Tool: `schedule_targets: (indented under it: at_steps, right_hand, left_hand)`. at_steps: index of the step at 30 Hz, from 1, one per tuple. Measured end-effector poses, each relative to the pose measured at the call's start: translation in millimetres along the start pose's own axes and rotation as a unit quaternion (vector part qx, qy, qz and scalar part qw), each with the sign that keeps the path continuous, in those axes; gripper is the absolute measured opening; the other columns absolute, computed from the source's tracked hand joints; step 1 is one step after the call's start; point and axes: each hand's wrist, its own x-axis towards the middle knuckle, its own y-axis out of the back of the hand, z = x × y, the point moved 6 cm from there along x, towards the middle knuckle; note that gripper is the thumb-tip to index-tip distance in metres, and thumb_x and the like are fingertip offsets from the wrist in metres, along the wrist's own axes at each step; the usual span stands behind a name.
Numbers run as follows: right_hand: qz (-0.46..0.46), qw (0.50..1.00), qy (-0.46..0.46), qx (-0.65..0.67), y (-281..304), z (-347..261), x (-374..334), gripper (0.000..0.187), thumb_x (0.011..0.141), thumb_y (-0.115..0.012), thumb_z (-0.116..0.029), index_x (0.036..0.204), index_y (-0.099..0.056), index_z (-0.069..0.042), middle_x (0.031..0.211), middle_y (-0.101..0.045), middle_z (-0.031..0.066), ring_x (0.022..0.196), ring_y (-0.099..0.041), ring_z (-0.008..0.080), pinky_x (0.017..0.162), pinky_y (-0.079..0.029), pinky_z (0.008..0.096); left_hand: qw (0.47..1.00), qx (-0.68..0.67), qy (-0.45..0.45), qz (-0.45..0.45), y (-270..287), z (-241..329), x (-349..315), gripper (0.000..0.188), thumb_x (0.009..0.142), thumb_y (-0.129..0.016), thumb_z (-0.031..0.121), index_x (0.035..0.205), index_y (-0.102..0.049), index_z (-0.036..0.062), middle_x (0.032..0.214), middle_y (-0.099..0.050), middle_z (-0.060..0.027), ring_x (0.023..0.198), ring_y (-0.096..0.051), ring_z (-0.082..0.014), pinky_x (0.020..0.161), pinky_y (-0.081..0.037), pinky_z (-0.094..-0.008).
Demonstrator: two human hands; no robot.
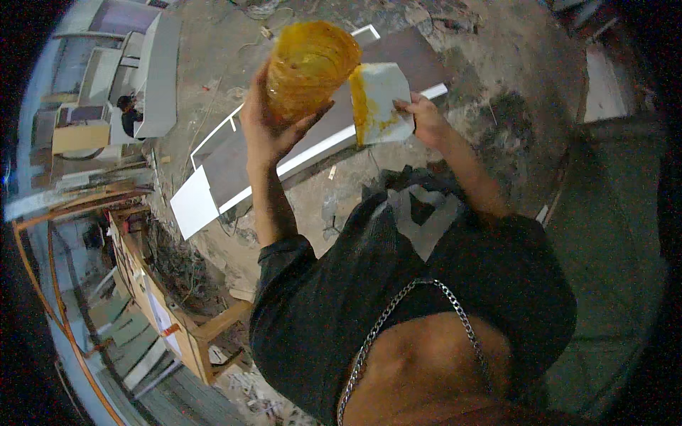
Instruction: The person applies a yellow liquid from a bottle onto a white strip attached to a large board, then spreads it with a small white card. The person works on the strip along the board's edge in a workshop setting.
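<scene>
Raised in my left hand [264, 131] is a rounded container [312, 67] coated with glossy yellow-orange glue-like stuff; the fingers wrap its side and the thumb lies along its lower edge. My right hand [429, 122] pinches the right edge of a flat white spreader [392, 99], a stiff sheet with cut corners. Yellow smears cover the spreader's left edge, which is right beside the container; whether the two touch I cannot tell. Below both hands lies a long dark brown panel [234, 167] with white edges, partly hidden by them.
A white board [195, 204] sits at the panel's near left end. Rough, stained floor [206, 57] surrounds it. At the far left a person in dark clothes [129, 115] is beside large white cabinet parts [158, 78]. A wooden frame [153, 305] stands at the lower left.
</scene>
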Motion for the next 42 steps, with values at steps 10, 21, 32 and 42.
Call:
schedule_targets:
  at_steps: [10, 21, 32, 42]
  right_hand:
    - [0.145, 0.984, 0.105, 0.001, 101.8, -58.4, -25.1, 0.037, 0.093, -0.064, -0.013, 0.126, -0.054, -0.002, 0.120, -0.064, 0.0086, 0.108, -0.062, 0.0231, 0.095, -0.050, 0.0386]
    - [0.137, 0.818, 0.021, -0.558, 323.5, -57.3, 56.8, 0.028, 0.093, -0.063, -0.010, 0.119, -0.062, 0.000, 0.114, -0.068, 0.0108, 0.103, -0.065, 0.0217, 0.091, -0.050, 0.0335]
    - [-0.023, 0.470, 0.184, -0.863, 351.6, 28.1, 81.6, 0.052, 0.076, -0.056, -0.001, 0.123, -0.065, -0.022, 0.120, -0.064, 0.0060, 0.116, -0.058, 0.0266, 0.101, -0.046, 0.0450]
    - [0.008, 0.417, 0.196, -0.887, 362.2, 44.0, 83.3, 0.050, 0.080, -0.055, -0.009, 0.128, -0.062, -0.024, 0.124, -0.062, 0.0045, 0.120, -0.055, 0.0244, 0.108, -0.038, 0.0472]
  left_hand:
    - [0.976, -0.082, 0.198, -0.028, -51.9, -92.6, -144.7, 0.082, 0.064, -0.091, 0.025, 0.131, -0.050, 0.0017, 0.118, -0.064, -0.0166, 0.107, -0.064, -0.0321, 0.092, -0.051, -0.0392]
    - [0.783, -0.272, 0.532, 0.173, -253.8, -110.3, -400.1, 0.087, 0.071, -0.086, 0.029, 0.140, -0.039, 0.0061, 0.140, -0.047, -0.0147, 0.128, -0.046, -0.0327, 0.107, -0.039, -0.0480]
    - [0.696, -0.262, 0.654, 0.141, -368.7, -115.7, -446.3, 0.088, 0.072, -0.085, 0.031, 0.141, -0.038, 0.0062, 0.141, -0.046, -0.0144, 0.129, -0.044, -0.0324, 0.109, -0.036, -0.0476]
    - [0.690, -0.253, 0.667, 0.122, -373.3, -140.9, -442.8, 0.089, 0.073, -0.084, 0.033, 0.142, -0.036, 0.0064, 0.142, -0.044, -0.0142, 0.131, -0.041, -0.0321, 0.110, -0.033, -0.0472]
